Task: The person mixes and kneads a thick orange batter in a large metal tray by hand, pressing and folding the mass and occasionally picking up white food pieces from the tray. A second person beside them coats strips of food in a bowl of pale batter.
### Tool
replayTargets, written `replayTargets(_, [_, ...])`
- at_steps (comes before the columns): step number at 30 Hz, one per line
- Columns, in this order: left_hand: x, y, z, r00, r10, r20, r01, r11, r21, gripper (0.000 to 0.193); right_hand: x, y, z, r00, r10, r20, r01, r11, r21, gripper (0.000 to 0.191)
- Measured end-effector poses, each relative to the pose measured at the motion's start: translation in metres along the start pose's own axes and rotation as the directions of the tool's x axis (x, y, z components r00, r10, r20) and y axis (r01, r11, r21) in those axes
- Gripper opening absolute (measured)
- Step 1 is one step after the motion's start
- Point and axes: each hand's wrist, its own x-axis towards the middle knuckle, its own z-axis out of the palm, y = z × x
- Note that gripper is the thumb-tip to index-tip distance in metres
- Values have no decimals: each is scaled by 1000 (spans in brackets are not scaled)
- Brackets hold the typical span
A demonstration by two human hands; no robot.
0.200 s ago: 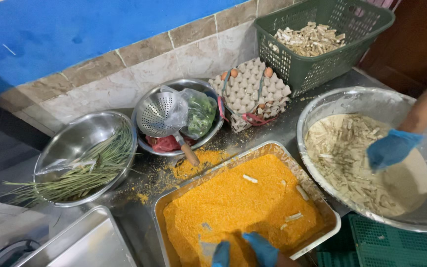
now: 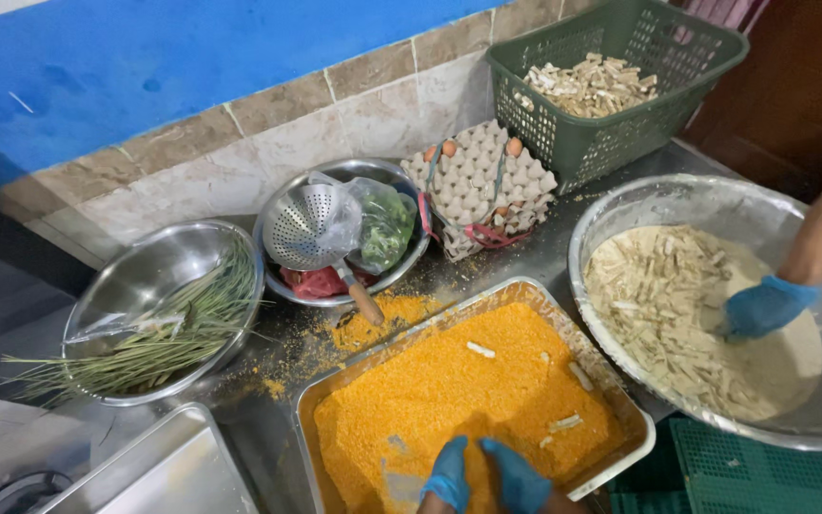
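A rectangular metal tray [image 2: 611, 381] in front of me is full of orange crumbs [image 2: 449, 390], with a few pale sticks [image 2: 479, 349] lying on top. My left hand [image 2: 447, 473] and my right hand [image 2: 518, 476], both in blue gloves, are side by side at the tray's near edge, fingertips pushed into the crumbs. Whether anything is between them is hidden. To the right, another person's blue-gloved hand [image 2: 763, 305] rests in a big metal bowl [image 2: 639, 195] of pale batter and sticks.
A green basket [image 2: 620, 124] of pale sticks stands at the back right, with egg cartons [image 2: 482, 181] beside it. Against the wall are a bowl with a skimmer ladle [image 2: 308, 227] and bagged greens, and a bowl of long green stalks [image 2: 159, 328]. Crumbs are spilled on the counter [image 2: 278, 366].
My two hands have edged slightly up and right in the crumbs. The other person's hand has dipped a little lower in the batter bowl.
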Motion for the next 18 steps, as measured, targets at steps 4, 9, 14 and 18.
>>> replayTargets(4, [16, 48, 38, 989, 146, 1, -146, 986, 82, 48, 7, -35, -22, 894, -445, 61, 431, 813, -391, 42])
replayTargets(9, [-6, 88, 15, 639, 756, -143, -363, 460, 811, 47, -13, -35, -44, 946, -37, -321, -22, 984, -177, 56])
replayTargets(14, [5, 80, -7, 549, 834, 47, -228, 95, 969, 35, 0, -5, -8, 879, 258, -402, -280, 960, 3, 70])
replayTargets(18, [13, 37, 0, 851, 515, -105, -317, 663, 679, 30, 13, 9, 26, 951, 188, -244, -153, 976, 154, 61])
